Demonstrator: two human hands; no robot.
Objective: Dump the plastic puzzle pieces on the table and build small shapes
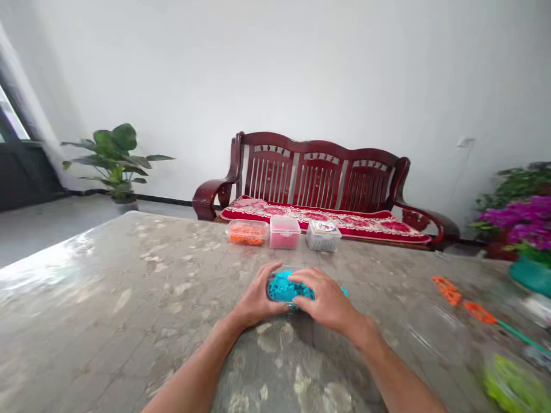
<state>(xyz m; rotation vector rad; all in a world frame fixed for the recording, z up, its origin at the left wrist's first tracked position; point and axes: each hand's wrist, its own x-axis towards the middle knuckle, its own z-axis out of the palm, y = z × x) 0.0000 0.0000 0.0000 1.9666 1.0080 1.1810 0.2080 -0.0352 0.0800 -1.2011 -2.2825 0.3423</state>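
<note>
My left hand (257,299) and my right hand (323,297) both wrap round a small clear box full of blue pieces (287,288) that rests on the marble table (129,298). The left hand's fingers curl over the box's left side. Across its top right lie the right hand's fingers. At the table's far edge stand three more clear boxes: one with orange pieces (247,232), one with pink pieces (284,232) and one with grey pieces (323,236).
An orange and green strip of pieces (473,310) lies on the table's right side, with a yellow-green heap (516,384) near the right corner. A red wooden bench (318,189) stands behind the table, a potted plant (116,158) at left, purple flowers (523,221) at right.
</note>
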